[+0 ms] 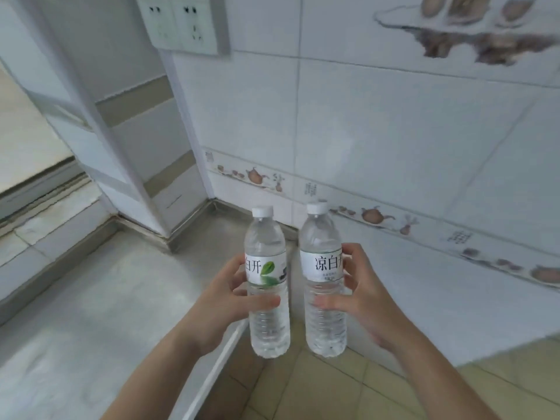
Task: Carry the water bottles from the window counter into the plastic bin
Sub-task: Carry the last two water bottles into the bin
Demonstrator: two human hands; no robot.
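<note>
Both hands carry 1 bottle each, upright and held in the air past the counter [91, 313] front edge. The left hand [225, 301] wraps the left bottle [266, 286]; the right hand [360, 295] wraps the right bottle [324, 283]. Long axes vertical, caps up; the bin is not in view.

Left bottle [268, 286] label half covered by left hand [225, 298] fingers. Wall decor [472, 31] blurred, cut at top edge. Forearms leave frame bottom.

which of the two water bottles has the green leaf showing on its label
The bottle in the left hand. Its label shows a green leaf; the bottle in the right hand shows only black characters.
</note>
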